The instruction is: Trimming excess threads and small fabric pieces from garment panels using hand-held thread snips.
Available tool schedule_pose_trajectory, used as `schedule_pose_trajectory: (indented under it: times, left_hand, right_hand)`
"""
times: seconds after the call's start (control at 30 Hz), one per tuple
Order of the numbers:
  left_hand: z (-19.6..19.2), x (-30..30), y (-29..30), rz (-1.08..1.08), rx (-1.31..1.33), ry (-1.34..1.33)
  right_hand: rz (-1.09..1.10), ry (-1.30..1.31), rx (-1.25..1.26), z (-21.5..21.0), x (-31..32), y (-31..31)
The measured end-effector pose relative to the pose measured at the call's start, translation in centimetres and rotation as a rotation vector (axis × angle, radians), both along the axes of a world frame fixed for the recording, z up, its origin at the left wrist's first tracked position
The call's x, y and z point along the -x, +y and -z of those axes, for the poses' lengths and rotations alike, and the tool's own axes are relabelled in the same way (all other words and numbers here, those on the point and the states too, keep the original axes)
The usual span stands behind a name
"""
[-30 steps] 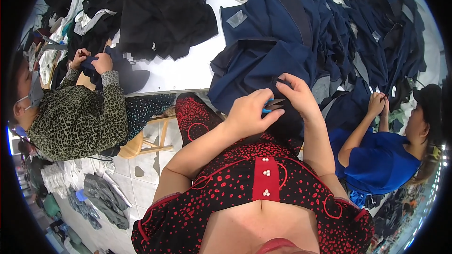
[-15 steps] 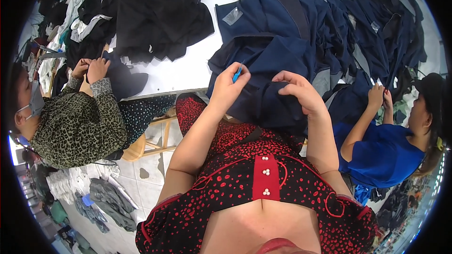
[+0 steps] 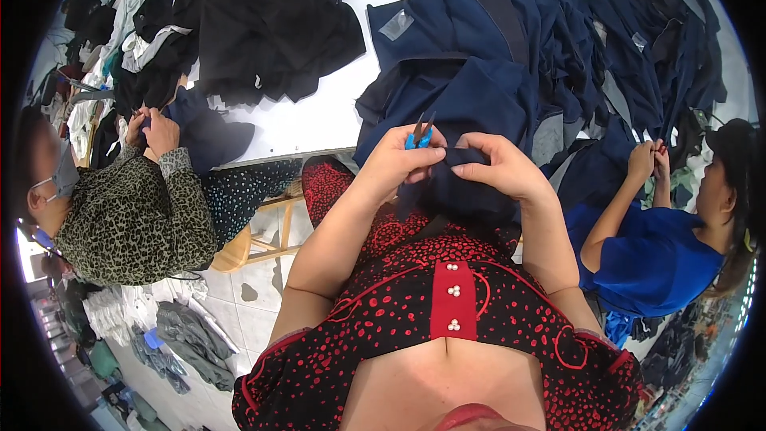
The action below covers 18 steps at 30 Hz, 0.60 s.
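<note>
So here the person had a fold of navy garment [image 3: 459, 191] bunched up right at the bench [image 3: 319, 120] edge, pulled close to the body, probably so the bit being worked on sat right under their eyes. The left hand [image 3: 399, 164] was wrapped around a little pair of blue-handled thread snips [image 3: 418, 136], blades pointing up and away, fingers curled tight on the handle. The right hand [image 3: 499, 168] was pinching the cloth just beside the snips, fingers closed narrow on a raised edge of fabric. My guess is that the pinch kept the edge taut so the blades could get at a stray thread without nicking the cloth. Couldn't see any thread itself, too small.

The rest of that garment trailed up into a big pile of navy pieces [image 3: 574, 56] covering the right half of the white bench. A black heap [image 3: 263, 24] sat on the left side, well apart from it.

Two other people were at the same bench: one in a leopard-print top [image 3: 120, 223] on the left, hands on dark cloth, and one in a blue shirt [image 3: 646, 255] on the right, both hands together up at the navy pile.
</note>
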<state>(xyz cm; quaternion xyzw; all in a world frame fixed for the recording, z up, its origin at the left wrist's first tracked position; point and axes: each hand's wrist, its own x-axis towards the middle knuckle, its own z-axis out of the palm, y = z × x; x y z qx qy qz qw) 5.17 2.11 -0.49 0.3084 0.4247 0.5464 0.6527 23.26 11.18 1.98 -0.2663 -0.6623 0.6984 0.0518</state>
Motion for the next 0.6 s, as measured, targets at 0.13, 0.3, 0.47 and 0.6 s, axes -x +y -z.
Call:
schedule_pose_trajectory:
  times: [0.13,0.3,0.47,0.6]
  left_hand:
    - [-0.4,-0.2,-0.7,0.037,0.038,0.000]
    - [-0.9,-0.1,-1.2,0.054,-0.019,0.221]
    - [-1.0,0.4,-1.1,0.213,-0.036,0.363]
    - [-0.5,0.4,-1.0,0.207,-0.109,0.394]
  right_hand:
    - [0.058,0.207,-0.074,0.3,0.3,-0.5]
    - [-0.064,0.109,0.051,0.4,0.0,-0.9]
    - [-0.110,0.099,-0.001,0.8,-0.1,-0.8]
    - [-0.089,0.117,-0.096,1.1,-0.2,-0.9]
